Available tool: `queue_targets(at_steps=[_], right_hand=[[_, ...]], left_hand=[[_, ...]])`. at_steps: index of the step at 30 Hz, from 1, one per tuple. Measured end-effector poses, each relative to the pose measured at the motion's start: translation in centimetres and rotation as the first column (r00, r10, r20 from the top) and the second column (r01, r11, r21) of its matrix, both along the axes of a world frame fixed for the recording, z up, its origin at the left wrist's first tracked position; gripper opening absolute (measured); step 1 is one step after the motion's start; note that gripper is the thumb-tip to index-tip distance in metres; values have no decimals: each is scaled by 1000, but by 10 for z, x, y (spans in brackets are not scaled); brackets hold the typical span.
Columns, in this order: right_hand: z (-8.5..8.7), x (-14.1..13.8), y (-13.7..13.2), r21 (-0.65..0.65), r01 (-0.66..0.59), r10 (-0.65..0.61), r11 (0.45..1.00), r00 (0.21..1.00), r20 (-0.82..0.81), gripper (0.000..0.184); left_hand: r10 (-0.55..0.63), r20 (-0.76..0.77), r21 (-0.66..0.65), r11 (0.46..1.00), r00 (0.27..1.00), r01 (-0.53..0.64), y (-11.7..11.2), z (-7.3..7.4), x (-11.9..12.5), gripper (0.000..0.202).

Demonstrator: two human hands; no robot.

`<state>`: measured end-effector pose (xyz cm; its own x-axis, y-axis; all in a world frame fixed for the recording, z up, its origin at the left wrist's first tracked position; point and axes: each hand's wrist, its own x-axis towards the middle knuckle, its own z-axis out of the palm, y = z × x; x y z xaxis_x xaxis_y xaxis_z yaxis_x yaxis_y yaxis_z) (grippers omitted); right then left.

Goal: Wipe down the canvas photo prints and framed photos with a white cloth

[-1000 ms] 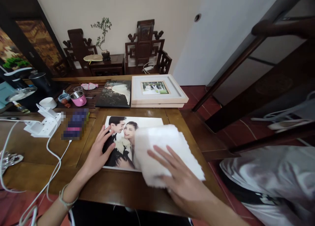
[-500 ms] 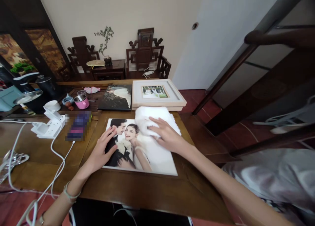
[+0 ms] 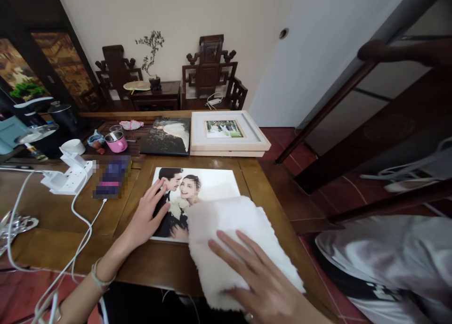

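A large photo print (image 3: 208,179) of a couple lies flat on the wooden table in front of me. My left hand (image 3: 150,211) rests on its left edge with the fingers apart, holding nothing. Under my right hand (image 3: 252,267) is a fluffy white cloth (image 3: 229,215), spread over the print's lower right part and past its near edge. The right fingers press on top of the cloth, and the thumb is bent against its near side. The cloth hides that corner of the print.
Behind the print lie a dark photo panel (image 3: 167,135) and a pale framed picture (image 3: 229,147). To the left are a phone (image 3: 111,178) on a cable, a white power strip (image 3: 72,178) and a pink cup (image 3: 116,141). A dark wooden chair (image 3: 374,121) stands at right.
My right hand has moved towards me with the cloth, from the print's upper right to its lower right corner. The cloth is now spread wider. My left hand has stayed in place.
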<state>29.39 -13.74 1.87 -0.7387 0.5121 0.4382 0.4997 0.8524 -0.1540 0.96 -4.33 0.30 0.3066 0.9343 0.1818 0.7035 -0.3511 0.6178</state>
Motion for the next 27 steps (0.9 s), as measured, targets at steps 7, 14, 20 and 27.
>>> queue_targets(at_steps=[7,14,20,27], right_hand=[[-2,0,93,-111,89,-83,990,995,56,41],[-4,-5,147,-32,210,-205,977,972,114,43],[-7,-7,63,-32,98,-96,995,993,61,38],[8,-5,3,-77,-28,33,997,997,65,33]], left_hand=[[-33,-39,12,999,999,34,0,2,-1,51],[2,13,11,1000,1000,-2,1,-3,-1,47],[12,29,21,1000,1000,-12,0,-5,0,46],[-9,8,48,999,1000,9,0,-5,0,47]])
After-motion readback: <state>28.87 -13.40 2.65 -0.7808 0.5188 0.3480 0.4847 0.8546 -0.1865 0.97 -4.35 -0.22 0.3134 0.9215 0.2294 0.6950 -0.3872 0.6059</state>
